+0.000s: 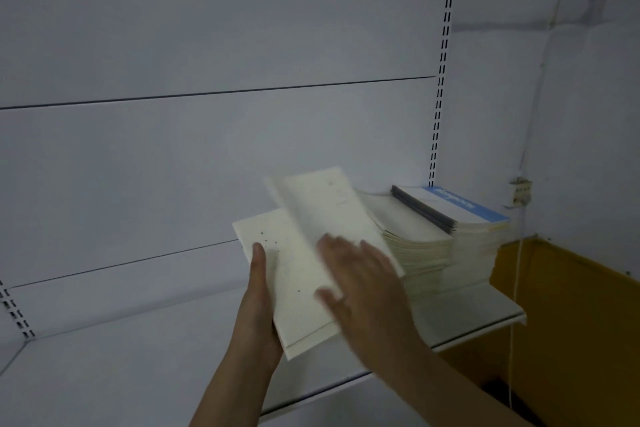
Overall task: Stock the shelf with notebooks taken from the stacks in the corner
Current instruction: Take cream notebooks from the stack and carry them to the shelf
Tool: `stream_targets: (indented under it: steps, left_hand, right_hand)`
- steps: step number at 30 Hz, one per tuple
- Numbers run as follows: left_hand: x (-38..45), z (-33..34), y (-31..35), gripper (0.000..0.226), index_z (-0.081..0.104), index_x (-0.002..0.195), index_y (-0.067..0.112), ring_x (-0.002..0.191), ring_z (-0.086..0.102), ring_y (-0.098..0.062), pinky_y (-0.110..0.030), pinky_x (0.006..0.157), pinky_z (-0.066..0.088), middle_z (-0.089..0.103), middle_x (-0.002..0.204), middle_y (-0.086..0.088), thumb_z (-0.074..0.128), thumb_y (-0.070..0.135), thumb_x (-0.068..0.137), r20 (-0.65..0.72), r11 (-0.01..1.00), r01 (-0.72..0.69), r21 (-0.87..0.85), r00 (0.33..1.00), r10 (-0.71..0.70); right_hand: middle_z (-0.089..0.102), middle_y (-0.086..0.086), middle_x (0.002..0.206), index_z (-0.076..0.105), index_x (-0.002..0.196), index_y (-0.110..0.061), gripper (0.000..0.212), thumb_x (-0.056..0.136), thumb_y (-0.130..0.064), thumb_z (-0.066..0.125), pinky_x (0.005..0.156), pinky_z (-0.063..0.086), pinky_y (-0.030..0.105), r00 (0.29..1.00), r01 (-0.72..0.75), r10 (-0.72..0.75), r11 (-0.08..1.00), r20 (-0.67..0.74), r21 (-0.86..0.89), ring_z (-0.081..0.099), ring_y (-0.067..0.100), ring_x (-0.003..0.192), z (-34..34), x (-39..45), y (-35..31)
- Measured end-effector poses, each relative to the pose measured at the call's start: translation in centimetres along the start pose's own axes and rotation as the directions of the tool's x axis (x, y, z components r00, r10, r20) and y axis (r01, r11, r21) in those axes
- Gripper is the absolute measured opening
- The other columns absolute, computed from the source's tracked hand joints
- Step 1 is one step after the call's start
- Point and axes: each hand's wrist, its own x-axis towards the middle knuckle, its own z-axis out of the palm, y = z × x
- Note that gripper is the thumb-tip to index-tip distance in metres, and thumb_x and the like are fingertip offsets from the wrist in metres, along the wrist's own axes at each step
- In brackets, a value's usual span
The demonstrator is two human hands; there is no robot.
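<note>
From the head camera, the left hand (258, 291) grips a small batch of cream paper-covered notebooks (294, 288) along its left edge, thumb on top, fingers hidden beneath. The right hand (360, 277), blurred, lies with fingers spread on a second cream notebook (329, 215) tilted loosely over the batch; whether it grips is unclear. Both are above the white metal shelf (478, 315), just left of the corner stacks of cream notebooks (415, 243). The tilted notebook, barely pinned, could slide off or nudge the stacks askew.
</note>
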Motion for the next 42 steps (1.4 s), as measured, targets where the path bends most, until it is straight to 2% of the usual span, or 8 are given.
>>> stream_targets:
  steps: [4,9,14,19,25,28,35,42]
  left_hand:
    - [0.0,-1.1,-0.6,0.049,0.061,0.125,0.009,0.104,0.068,-0.037,-0.05,0.094,0.051,0.071,0.113,-0.017,0.066,0.036,0.084,0.015,0.997,-0.042,0.06,0.999,0.042]
    - [0.2,-2.3,-0.7,0.038,0.062,0.12,0.006,0.095,0.071,-0.032,-0.042,0.079,0.056,0.073,0.106,-0.015,0.068,0.016,0.084,-0.005,0.972,-0.12,0.202,0.992,0.124]
    - [0.1,-2.0,0.8,0.054,0.059,0.123,0.014,0.101,0.07,-0.031,-0.047,0.083,0.056,0.072,0.113,-0.011,0.072,0.024,0.071,0.142,0.936,-0.206,0.284,0.975,0.171]
    - [0.1,-2.9,2.4,0.057,0.056,0.126,0.02,0.103,0.069,-0.031,-0.051,0.085,0.057,0.07,0.117,-0.01,0.073,0.028,0.072,0.134,0.883,-0.237,0.405,0.971,0.199]
    - [-2.5,-7.7,1.7,0.105,0.015,0.141,0.054,0.115,0.052,0.008,-0.014,0.078,0.053,0.041,0.133,0.036,0.087,0.036,0.067,0.067,0.476,-0.298,0.827,0.894,0.442]
    - [-4.2,-11.5,1.5,0.129,-0.013,0.144,0.054,0.101,0.057,0.002,-0.013,0.067,0.051,0.031,0.139,0.03,0.087,0.026,0.068,0.105,0.285,-0.25,0.925,0.891,0.441]
    - [-12.0,-19.4,5.3,0.114,0.008,0.142,0.063,0.117,0.05,0.008,-0.011,0.085,0.051,0.039,0.129,0.043,0.087,0.029,0.068,-0.035,0.257,-0.191,0.948,0.736,0.676]
    - [-19.6,-29.0,8.0,0.098,0.027,0.139,0.058,0.107,0.053,-0.001,-0.017,0.073,0.056,0.044,0.119,0.032,0.088,0.037,0.065,-0.145,0.314,-0.149,0.938,0.652,0.744]
  right_hand:
    - [0.022,-0.006,0.16,0.027,0.152,-0.019,0.077,0.095,-0.066,0.006,0.118,0.012,0.036,0.933,0.142,-0.144,0.989,0.33,0.031,0.013,0.013,0.148,1.4,-1.7,-1.6]
    - [0.044,-0.01,0.147,0.045,0.141,-0.024,0.051,0.1,-0.05,0.029,0.114,0.031,0.033,0.979,-0.161,0.134,0.97,0.151,0.184,0.035,0.003,0.134,-0.6,1.3,0.1]
    - [0.033,-0.003,0.153,0.006,0.154,-0.023,0.08,0.092,-0.055,0.047,0.108,0.035,0.03,0.911,-0.413,0.361,0.786,0.201,0.46,0.038,0.014,0.136,-1.9,6.7,1.5]
    - [0.068,-0.006,0.101,0.06,0.108,-0.02,0.033,0.092,-0.049,0.055,0.076,0.052,0.023,0.881,-0.467,0.368,0.572,0.297,0.675,0.065,0.013,0.094,0.1,9.6,1.6]
    - [0.066,-0.003,0.091,0.058,0.1,-0.017,0.023,0.096,-0.039,0.052,0.066,0.05,0.02,0.887,-0.418,0.385,0.442,0.253,0.794,0.063,0.009,0.081,5.6,10.2,-1.0]
    - [0.065,-0.009,0.093,0.057,0.102,-0.022,0.017,0.098,-0.036,0.05,0.059,0.046,0.008,0.896,-0.421,0.315,0.376,0.314,0.826,0.062,0.001,0.08,8.0,11.1,-4.3]
    - [0.068,-0.011,0.105,0.061,0.102,-0.034,0.022,0.095,-0.051,0.049,0.087,0.05,0.031,0.828,-0.559,0.148,0.137,0.541,0.818,0.063,0.008,0.099,11.4,11.4,-15.0]
    - [0.069,-0.007,0.112,0.061,0.114,-0.03,0.03,0.09,-0.048,0.06,0.098,0.049,0.045,0.79,-0.613,0.047,0.07,0.611,0.787,0.065,0.016,0.105,13.1,10.7,-28.0]
